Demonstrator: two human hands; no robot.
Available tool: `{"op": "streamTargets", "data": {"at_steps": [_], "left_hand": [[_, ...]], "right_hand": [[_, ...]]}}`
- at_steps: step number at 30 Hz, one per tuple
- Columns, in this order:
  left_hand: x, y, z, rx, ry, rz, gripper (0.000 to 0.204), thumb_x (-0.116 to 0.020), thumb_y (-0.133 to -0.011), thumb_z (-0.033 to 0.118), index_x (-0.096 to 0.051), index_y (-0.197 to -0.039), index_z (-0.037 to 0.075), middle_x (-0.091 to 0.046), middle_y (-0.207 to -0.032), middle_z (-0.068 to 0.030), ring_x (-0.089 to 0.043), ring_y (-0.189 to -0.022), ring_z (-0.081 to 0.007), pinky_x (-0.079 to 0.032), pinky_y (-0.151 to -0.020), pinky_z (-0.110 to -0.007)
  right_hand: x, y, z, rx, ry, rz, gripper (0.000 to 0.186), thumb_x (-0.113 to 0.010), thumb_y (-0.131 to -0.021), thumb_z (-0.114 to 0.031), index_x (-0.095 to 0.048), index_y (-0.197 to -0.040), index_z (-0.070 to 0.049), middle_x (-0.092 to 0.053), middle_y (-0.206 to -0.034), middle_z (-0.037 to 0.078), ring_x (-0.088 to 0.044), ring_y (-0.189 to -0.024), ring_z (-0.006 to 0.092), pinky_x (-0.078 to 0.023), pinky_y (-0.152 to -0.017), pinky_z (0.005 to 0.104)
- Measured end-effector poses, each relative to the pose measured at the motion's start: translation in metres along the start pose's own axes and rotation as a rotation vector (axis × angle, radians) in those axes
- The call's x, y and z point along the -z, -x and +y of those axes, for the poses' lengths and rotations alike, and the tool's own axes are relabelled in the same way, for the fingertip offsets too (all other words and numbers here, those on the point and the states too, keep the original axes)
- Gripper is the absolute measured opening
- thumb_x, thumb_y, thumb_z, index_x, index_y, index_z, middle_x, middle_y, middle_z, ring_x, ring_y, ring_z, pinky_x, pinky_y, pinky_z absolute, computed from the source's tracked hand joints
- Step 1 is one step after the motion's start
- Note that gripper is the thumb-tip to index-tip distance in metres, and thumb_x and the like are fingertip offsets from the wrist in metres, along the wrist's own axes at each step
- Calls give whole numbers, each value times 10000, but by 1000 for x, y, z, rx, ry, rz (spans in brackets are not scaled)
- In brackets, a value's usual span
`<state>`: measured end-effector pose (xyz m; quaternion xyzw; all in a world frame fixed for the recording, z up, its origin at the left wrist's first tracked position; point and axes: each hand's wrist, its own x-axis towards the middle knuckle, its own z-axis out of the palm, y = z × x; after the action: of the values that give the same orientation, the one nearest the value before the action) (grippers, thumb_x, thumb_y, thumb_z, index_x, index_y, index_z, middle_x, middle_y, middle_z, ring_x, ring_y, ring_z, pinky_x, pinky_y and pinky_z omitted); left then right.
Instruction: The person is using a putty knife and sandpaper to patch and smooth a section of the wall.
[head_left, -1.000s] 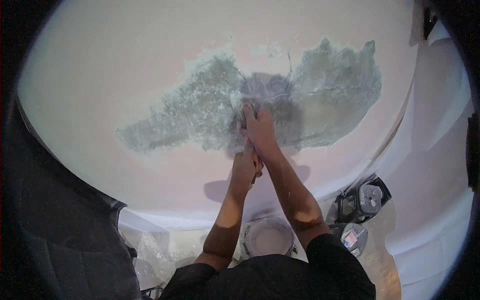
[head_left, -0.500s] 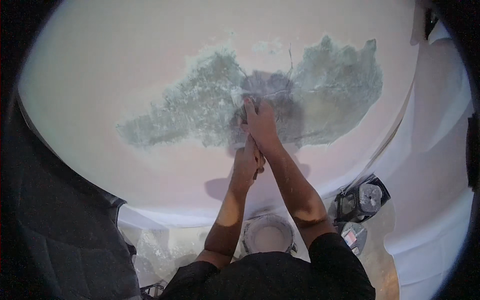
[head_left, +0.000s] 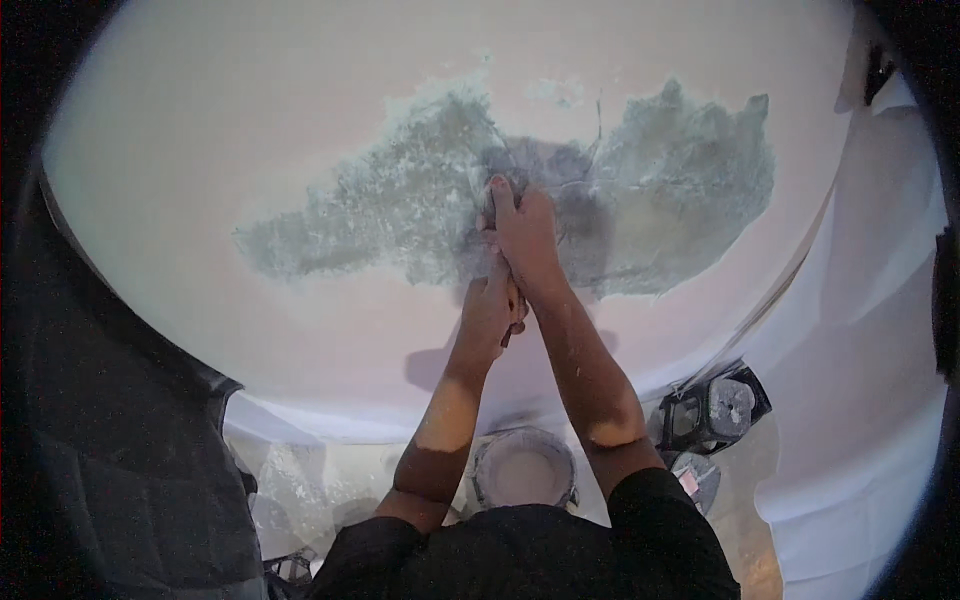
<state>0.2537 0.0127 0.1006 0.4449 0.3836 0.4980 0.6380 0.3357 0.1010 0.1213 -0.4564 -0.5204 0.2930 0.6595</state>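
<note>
In front of me stands a wide pale pinkish wall [head_left: 250, 120] with a large, rough grey-green bare patch [head_left: 690, 190] across its middle. Both my hands are at the patch's lower centre, one above the other, closed on a scraper-like hand tool. My right hand [head_left: 528, 235] is the upper one, its thumb pointing up along the tool. Below it, my left hand [head_left: 487, 310] wraps the lower part, where the dark end of the handle [head_left: 511, 334] sticks out. My fingers and their shadow hide the tool's working end. Thin cracks [head_left: 598, 130] run near the upper middle of the patch.
A round bucket [head_left: 525, 470] with pale contents stands on the floor below my arms. To its right are a dark, dust-covered stool [head_left: 715, 408] and a small dusty object [head_left: 697, 480]. White sheeting [head_left: 850, 400] hangs at right, dark cloth [head_left: 110, 440] at left.
Both hands, still on the tool, have slid a little upward over the grey patch. The whole view has tilted slightly.
</note>
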Motion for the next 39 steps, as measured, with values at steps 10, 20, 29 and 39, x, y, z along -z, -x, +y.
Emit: {"op": "streamTargets", "data": {"at_steps": [10,20,29,39], "left_hand": [[-3,13,-2,-13,-24,35,660,-372,-984,579,-404,-532,100,-392,-480,-39,-332,-375,-130,-265,-351,-290],[-1,5,-1,73,-24,53,639,-389,-983,569,-433,-566,88,-384,-487,-30,-337,-401,-120,-276,-378,-282],[10,5,-3,-125,-66,-25,614,-383,-975,590,-461,-600,110,-380,-497,-3,-345,-417,-103,-289,-382,-268],[3,7,-11,-17,12,-11,582,-399,-965,601,-465,-659,111,-390,-515,-4,-352,-411,-108,-298,-384,-269]], "right_hand": [[8,13,-16,-113,6,-62,428,-566,-971,-304,-534,-871,110,-594,-663,160,-630,-489,206,-484,-403,327],[5,15,-36,-127,58,-33,414,-596,-953,-287,-503,-819,94,-585,-703,172,-635,-498,230,-468,-388,340],[-6,19,-41,-116,-60,25,387,-593,-955,-300,-566,-903,82,-582,-630,133,-596,-486,199,-429,-366,328],[4,13,-14,-139,-24,21,388,-591,-955,-303,-562,-804,54,-579,-635,109,-566,-477,161,-440,-419,314]]}}
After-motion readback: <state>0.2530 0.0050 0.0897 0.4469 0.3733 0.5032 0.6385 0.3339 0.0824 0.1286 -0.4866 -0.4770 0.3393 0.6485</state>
